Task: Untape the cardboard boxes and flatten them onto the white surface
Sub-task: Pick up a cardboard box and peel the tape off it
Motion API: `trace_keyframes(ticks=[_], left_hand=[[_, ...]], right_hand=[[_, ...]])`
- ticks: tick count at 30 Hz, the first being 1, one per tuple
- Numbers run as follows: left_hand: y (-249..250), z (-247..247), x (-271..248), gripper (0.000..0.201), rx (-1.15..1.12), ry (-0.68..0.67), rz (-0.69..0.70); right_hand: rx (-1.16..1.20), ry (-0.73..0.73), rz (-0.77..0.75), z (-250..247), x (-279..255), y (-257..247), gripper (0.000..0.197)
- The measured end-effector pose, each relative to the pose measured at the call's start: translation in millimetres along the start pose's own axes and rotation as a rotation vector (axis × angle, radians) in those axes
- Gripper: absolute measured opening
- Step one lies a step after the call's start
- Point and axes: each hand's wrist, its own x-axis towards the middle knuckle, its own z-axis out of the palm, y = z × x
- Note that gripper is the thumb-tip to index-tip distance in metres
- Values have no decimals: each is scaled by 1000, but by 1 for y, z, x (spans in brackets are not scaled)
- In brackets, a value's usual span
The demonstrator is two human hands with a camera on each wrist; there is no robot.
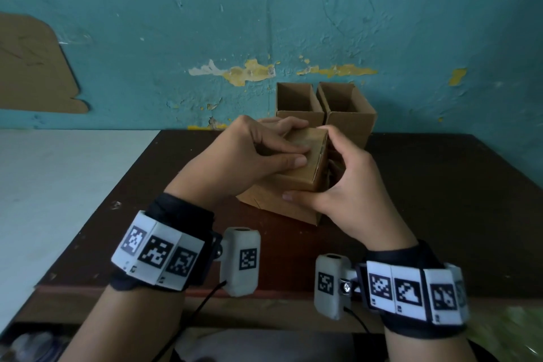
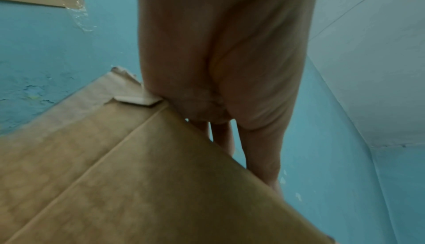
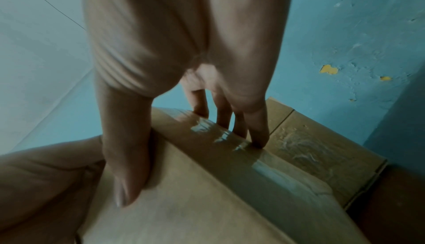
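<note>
A small closed cardboard box (image 1: pixel 296 182) sits tilted on the dark table, held between both hands. My left hand (image 1: pixel 276 147) grips it from above and the left, thumb and forefinger lying across the top face and the other fingers curled over the far edge. My right hand (image 1: pixel 346 173) grips its right side, with the thumb along the lower front edge. In the right wrist view the fingertips (image 3: pixel 260 135) press on a strip of clear tape (image 3: pixel 271 169) over the box (image 3: pixel 195 202) seam. In the left wrist view the box (image 2: pixel 138 175) has a lifted tape end (image 2: pixel 135 100) beside my left hand (image 2: pixel 218 66).
Two open-topped cardboard boxes (image 1: pixel 296 103) (image 1: pixel 349 110) stand side by side against the peeling blue wall, just behind the held box. The white surface (image 1: pixel 58 185) adjoins the dark table (image 1: pixel 440 200) on the left. A cardboard sheet (image 1: pixel 32 67) is taped to the wall.
</note>
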Motion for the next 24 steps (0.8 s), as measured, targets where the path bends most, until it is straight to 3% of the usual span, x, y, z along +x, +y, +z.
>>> trace_keyframes(ticks=[8,14,17,24], left_hand=[[6,12,3,22,65,104,75],[6,-1,0,31,22,-90,64],[5,-3,1,29,19,-88,40],[4,-1,2,24,-3,-67,21]], right_hand=[[-6,16,35,1,0,-1,86],[17,0,27,2,2,2,92],[-13,-1,50,3,3,5,109],[-46,-4,59,2,0,5,113]])
